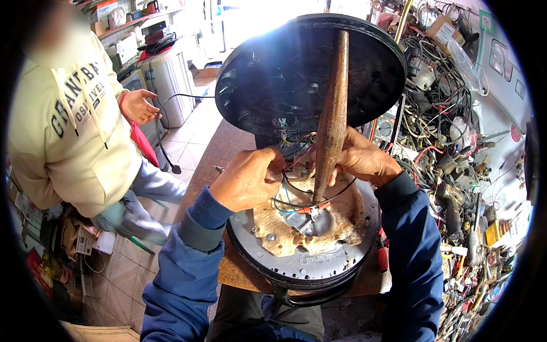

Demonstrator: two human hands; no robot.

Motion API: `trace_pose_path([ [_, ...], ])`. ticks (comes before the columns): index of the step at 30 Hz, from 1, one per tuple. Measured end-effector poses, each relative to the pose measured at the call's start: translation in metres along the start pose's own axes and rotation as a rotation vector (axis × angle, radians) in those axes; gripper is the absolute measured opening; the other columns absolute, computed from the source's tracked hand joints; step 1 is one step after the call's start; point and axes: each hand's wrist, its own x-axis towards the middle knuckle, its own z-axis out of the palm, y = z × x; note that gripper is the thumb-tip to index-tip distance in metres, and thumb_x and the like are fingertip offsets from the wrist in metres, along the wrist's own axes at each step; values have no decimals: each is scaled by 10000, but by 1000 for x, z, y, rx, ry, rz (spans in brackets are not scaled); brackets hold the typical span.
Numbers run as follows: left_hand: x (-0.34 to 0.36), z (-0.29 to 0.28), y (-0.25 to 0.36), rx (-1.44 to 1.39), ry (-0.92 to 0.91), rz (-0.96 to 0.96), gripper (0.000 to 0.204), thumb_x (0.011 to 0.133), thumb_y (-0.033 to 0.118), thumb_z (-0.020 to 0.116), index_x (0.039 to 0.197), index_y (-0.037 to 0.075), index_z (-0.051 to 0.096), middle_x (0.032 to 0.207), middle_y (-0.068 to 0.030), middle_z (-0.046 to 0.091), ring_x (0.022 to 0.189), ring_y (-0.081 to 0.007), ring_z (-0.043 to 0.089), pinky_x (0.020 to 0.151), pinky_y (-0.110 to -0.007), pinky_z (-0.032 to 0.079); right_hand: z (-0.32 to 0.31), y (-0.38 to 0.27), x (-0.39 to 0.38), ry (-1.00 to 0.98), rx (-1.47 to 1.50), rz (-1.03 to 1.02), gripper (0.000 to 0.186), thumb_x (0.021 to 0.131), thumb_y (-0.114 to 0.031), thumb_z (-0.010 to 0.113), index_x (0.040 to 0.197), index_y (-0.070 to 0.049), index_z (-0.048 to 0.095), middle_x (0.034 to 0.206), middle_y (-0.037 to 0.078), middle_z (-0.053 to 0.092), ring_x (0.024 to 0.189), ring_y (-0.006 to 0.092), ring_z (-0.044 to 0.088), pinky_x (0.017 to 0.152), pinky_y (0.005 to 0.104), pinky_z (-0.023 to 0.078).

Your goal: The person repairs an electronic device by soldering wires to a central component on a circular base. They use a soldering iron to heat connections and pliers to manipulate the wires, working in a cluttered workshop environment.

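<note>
Wires [296,196], red, blue and black, run between the round base [307,268] of an opened appliance on a wooden bench [236,268] and its raised dark lid [268,74], propped on a wooden stick [331,114]. Both hands work at the hinge: the left hand [248,179] pinches the wires, the right hand [364,159] curls shut around the stick. Another person in a cream hoodie [68,125] stands at left beside cluttered cables [450,131].
</note>
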Motion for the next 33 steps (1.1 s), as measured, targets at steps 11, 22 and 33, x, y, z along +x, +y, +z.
trace_pose_path([
  [11, -1, 9, 2, 60, 92, 80, 495, 731, 219, 886, 1135, 3, 699, 837, -150, 700, 719, -235, 670, 698, -389, 559, 1, 8, -7, 6, -137, 13, 265, 1002, -11, 692, 1257, 51, 732, 1048, 113, 799, 848, 181, 782, 685, 283, 650],
  [22, 0, 8, 5, 75, 62, -7, 387, 771, 258, 929, 983, -16, 757, 781, -173, 701, 687, -258, 708, 649, -387, 560, 2, 34, -7, 138, 237, 231, 555, 941, 95, 733, 1409, -110, 516, 1237, 129, 712, 1042, 287, 773, 788, 434, 676],
  [33, -1, 21, 6, 89, 40, 57, 264, 825, 309, 839, 922, 64, 820, 839, -191, 713, 772, -399, 721, 685, -481, 555, 15, 40, -7, 124, 207, 49, 178, 965, 41, 725, 1140, 56, 752, 929, 120, 785, 680, 144, 729, 496, 245, 552],
])
